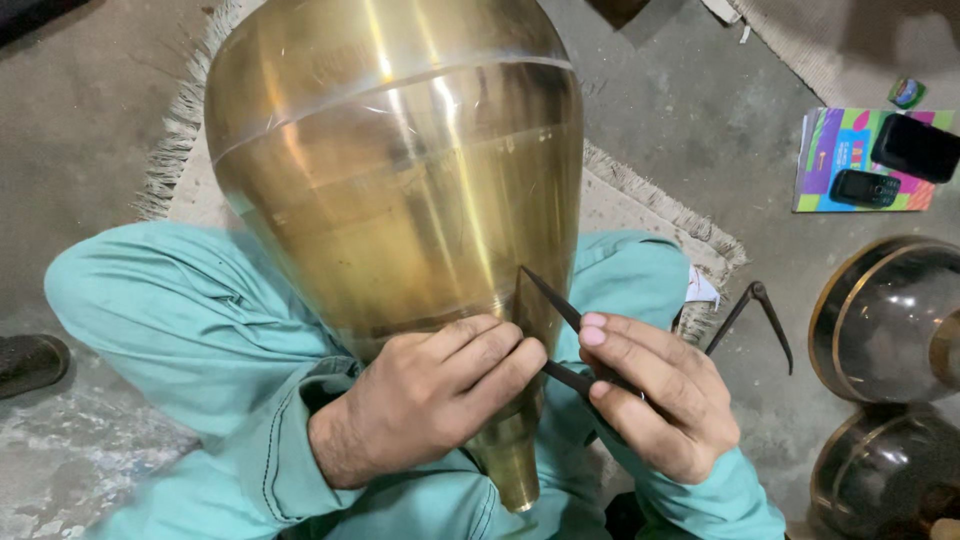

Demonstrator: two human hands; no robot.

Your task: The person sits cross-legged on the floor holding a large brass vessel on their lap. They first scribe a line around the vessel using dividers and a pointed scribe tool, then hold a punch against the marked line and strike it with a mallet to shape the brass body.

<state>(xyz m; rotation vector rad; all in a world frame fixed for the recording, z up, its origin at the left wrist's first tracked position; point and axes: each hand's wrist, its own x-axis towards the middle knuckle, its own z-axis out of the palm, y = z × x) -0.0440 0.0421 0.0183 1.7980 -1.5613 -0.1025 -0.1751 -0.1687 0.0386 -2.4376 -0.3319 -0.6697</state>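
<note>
A large polished brass vessel [400, 180], teardrop-shaped, lies across my lap with its narrow neck pointing toward me. My left hand [430, 395] presses on the vessel's lower part near the neck, its fingertips touching one leg of a dark metal divider [560, 310]. My right hand [650, 390] grips the divider's legs, and one tip rests against the brass surface. I sit cross-legged in teal clothing [170, 320].
A second dark metal caliper [755, 310] lies on the floor by my right knee. Two rounded brass vessels [885, 320] stand at the right. A colourful booklet [835, 150] holds two phones. A fringed mat [650, 215] lies under me. A dark shoe [30, 362] is at left.
</note>
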